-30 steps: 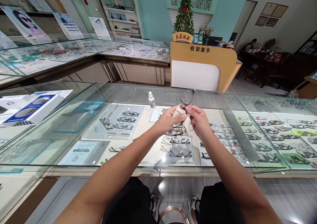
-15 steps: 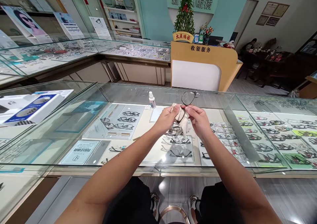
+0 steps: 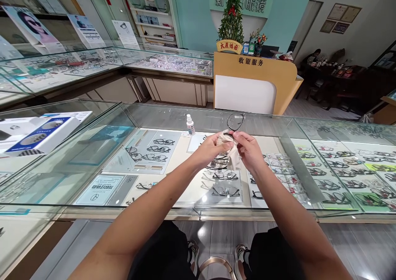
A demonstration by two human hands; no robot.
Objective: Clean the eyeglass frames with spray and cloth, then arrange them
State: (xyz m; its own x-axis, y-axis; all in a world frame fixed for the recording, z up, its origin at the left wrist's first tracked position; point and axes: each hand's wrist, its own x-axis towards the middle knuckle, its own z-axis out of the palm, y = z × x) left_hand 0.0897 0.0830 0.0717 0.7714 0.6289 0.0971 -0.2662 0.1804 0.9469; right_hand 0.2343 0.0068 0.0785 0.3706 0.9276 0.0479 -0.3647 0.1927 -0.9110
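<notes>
A pair of dark-rimmed eyeglasses (image 3: 235, 122) is held above the glass counter, one lens pointing up and away from me. My right hand (image 3: 249, 148) pinches the frame near its middle. With thumb and fingers closed, my left hand (image 3: 210, 148) presses a pale cleaning cloth (image 3: 225, 138) around the lower lens. The cloth hides that lens, and its loose end hangs between my hands. A small white spray bottle (image 3: 190, 125) stands upright on the counter, left of my hands.
Rows of eyeglasses (image 3: 225, 191) lie inside the glass display case (image 3: 182, 212) under my arms. A white and blue box (image 3: 43, 135) sits on the left counter. Beyond is a wooden cashier desk (image 3: 256, 61) with a plant. A person (image 3: 313, 57) sits far right.
My left hand has shifted slightly right and its thumb now lies across the cloth. The cloth is bunched more tightly over the lower lens, and the eyeglasses have turned a little.
</notes>
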